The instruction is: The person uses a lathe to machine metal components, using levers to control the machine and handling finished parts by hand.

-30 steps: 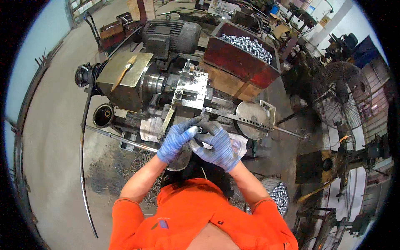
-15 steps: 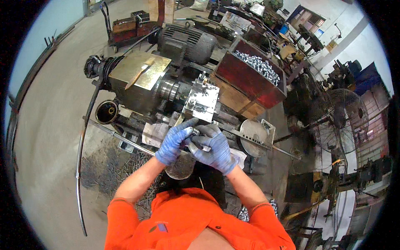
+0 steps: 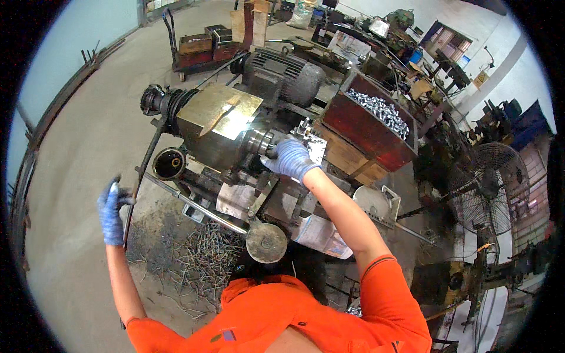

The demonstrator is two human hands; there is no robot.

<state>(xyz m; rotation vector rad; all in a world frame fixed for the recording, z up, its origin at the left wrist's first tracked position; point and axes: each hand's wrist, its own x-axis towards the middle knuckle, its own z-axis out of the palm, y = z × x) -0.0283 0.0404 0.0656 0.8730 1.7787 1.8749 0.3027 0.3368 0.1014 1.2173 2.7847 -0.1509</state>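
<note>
My right hand [image 3: 289, 157], in a blue and grey work glove, is at the front of the lathe's round metal chuck [image 3: 258, 142]. Its fingers are bent together there and hide whatever they hold. Beside it is the bright tool-holding slide [image 3: 316, 148], partly covered by the hand. My left hand [image 3: 110, 215], gloved alike, is raised out at the left with thumb and fingers apart. It is right by the long dark lever bar [image 3: 141, 167], and I cannot tell if the fingertips touch it. A brass-coloured cover plate [image 3: 235, 126] tops the headstock, with a wooden-looking stick [image 3: 216, 117] lying on it.
A red bin [image 3: 368, 126] full of small metal pieces stands behind the slide. A round-ended lever [image 3: 266, 242] juts toward me. Metal shavings [image 3: 206, 259] cover the floor at the left. The motor [image 3: 282, 73] sits behind the headstock; a large fan [image 3: 485, 188] stands at the right.
My hands were together in front of the slide around a small metal part. They have separated: the right moved up to the chuck, the left swung out left to the lever bar. The view has shifted slightly.
</note>
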